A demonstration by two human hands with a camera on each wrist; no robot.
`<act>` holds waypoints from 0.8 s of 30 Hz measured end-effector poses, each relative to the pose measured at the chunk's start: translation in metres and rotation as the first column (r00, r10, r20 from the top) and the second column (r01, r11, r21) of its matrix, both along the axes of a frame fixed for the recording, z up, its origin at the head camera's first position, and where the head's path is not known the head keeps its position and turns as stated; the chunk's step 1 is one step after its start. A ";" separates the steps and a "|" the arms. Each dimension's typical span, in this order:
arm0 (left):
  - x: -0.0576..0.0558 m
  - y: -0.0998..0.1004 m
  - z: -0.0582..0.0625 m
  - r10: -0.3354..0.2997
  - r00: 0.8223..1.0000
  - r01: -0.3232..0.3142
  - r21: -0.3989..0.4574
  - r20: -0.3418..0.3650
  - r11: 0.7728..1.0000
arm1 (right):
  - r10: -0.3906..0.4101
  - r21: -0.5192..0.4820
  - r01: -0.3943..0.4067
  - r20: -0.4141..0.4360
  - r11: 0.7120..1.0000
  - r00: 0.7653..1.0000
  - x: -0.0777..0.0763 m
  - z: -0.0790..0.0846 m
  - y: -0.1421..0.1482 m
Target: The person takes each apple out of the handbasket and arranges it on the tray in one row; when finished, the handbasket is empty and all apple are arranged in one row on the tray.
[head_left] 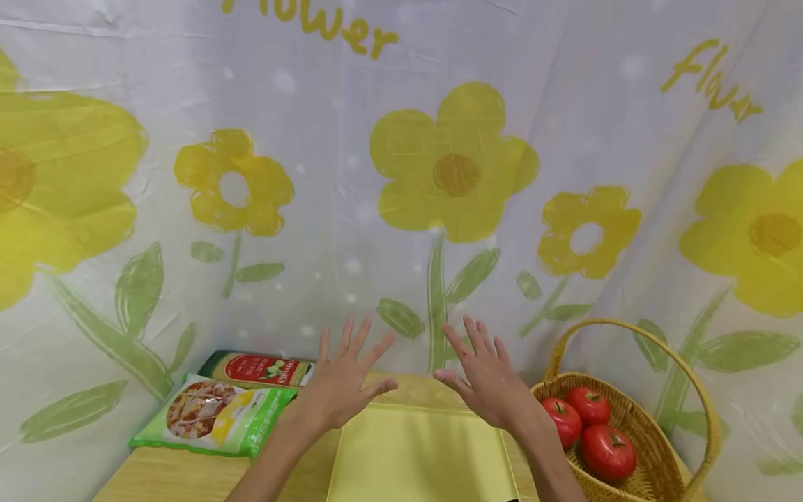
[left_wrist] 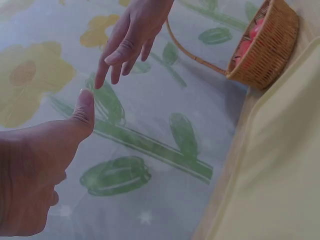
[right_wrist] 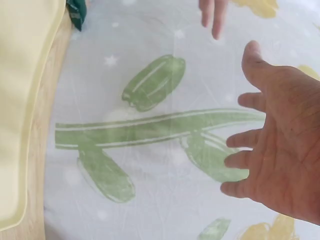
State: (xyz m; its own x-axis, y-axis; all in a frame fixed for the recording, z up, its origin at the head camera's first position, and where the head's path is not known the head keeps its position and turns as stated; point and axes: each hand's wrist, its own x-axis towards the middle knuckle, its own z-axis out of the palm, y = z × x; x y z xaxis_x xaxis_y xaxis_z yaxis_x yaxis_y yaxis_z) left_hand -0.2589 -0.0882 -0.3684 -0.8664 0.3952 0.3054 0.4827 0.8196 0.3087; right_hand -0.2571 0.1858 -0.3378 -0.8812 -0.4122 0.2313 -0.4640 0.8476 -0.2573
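Note:
Both hands are raised over the far end of a yellow tray [head_left: 420, 453], with fingers spread and nothing held. My left hand [head_left: 343, 382] is at the tray's back left corner, nearest the green-and-white food bag [head_left: 216, 416] and the dark green and red package [head_left: 260, 368] behind it. Over the back right corner, my right hand [head_left: 489, 383] has its wrist beside a wicker basket [head_left: 652, 446]. Red apples [head_left: 608, 452] sit inside that basket. In the right wrist view, the right palm [right_wrist: 295, 145] faces the camera's left side, thumb up.
The tray lies on a light wooden table [head_left: 182, 477]. A white curtain [head_left: 339, 279] printed with yellow flowers hangs close behind the table and along its sides. The basket's tall handle [head_left: 709, 411] arches up at the right.

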 end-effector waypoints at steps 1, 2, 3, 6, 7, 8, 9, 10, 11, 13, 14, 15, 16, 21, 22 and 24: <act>0.000 -0.001 -0.002 -0.003 1.000 0.003 0.003 0.015 1.000 | 0.003 0.000 -0.003 -0.002 1.000 1.000 0.000 -0.001 0.000; 0.000 -0.001 -0.005 -0.002 0.999 0.002 0.009 0.032 1.000 | 0.004 -0.002 -0.004 -0.001 1.000 1.000 0.000 -0.001 0.001; 0.000 -0.002 -0.008 -0.002 0.999 0.001 0.016 0.050 1.000 | 0.006 -0.003 -0.006 -0.008 1.000 1.000 0.000 -0.002 0.002; 0.000 -0.006 -0.020 0.003 0.994 -0.008 0.047 0.107 0.999 | 0.006 -0.003 -0.006 -0.028 1.000 1.000 0.000 -0.004 0.003; 0.000 -0.007 -0.024 0.007 0.992 -0.015 0.063 0.130 0.998 | 0.008 0.001 -0.008 -0.038 1.000 0.999 0.000 -0.005 0.004; 0.001 -0.009 -0.029 0.011 0.988 -0.023 0.079 0.155 0.997 | 0.009 0.005 -0.009 -0.049 1.000 0.999 0.000 -0.006 0.005; 0.001 -0.010 -0.033 0.013 0.985 -0.029 0.090 0.171 0.996 | 0.011 0.009 -0.011 -0.059 1.000 0.998 0.000 -0.006 0.006; 0.001 -0.012 -0.038 0.016 0.982 -0.036 0.102 0.190 0.994 | 0.010 0.012 -0.009 -0.066 1.000 0.998 0.000 -0.006 0.007; 0.002 -0.014 -0.043 0.016 0.979 -0.039 0.107 0.204 0.994 | 0.008 0.014 -0.007 -0.077 1.000 0.997 0.002 -0.007 0.008; 0.004 -0.017 -0.052 0.012 0.970 -0.045 0.128 0.243 0.991 | 0.002 0.015 -0.001 -0.104 1.000 0.995 0.004 -0.008 0.011; 0.004 -0.018 -0.056 0.007 0.964 -0.046 0.139 0.268 0.989 | 0.000 0.014 0.001 -0.120 1.000 0.993 0.006 -0.008 0.014; 0.005 -0.020 -0.060 -0.003 0.955 -0.047 0.160 0.297 0.986 | 0.000 0.018 0.003 -0.138 1.000 0.990 0.007 -0.008 0.016; 0.006 -0.021 -0.063 -0.013 0.943 -0.050 0.180 0.331 0.982 | -0.001 0.022 0.005 -0.155 1.000 0.988 0.008 -0.009 0.018; -0.002 -0.023 -0.086 -0.017 0.872 -0.117 0.242 0.490 0.963 | 0.014 0.059 -0.001 -0.223 0.998 0.975 0.013 -0.008 0.032; -0.011 -0.026 -0.102 -0.018 0.863 -0.120 0.239 0.505 0.964 | 0.013 0.065 0.002 -0.226 0.998 0.974 0.014 -0.007 0.035; -0.039 -0.038 -0.147 -0.046 0.848 -0.102 0.247 0.527 0.964 | 0.010 0.076 0.009 -0.248 0.997 0.969 0.015 -0.005 0.043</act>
State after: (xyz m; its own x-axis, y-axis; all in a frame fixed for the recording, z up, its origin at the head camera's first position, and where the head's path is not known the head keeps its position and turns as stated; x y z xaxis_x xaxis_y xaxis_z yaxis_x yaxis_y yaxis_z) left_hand -0.2976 -0.1264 -0.5153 -0.9339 0.3400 -0.1109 0.1659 0.6866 0.7079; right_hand -0.2425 0.2283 -0.3423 -0.7998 -0.4378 0.4106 -0.5060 0.8598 -0.0689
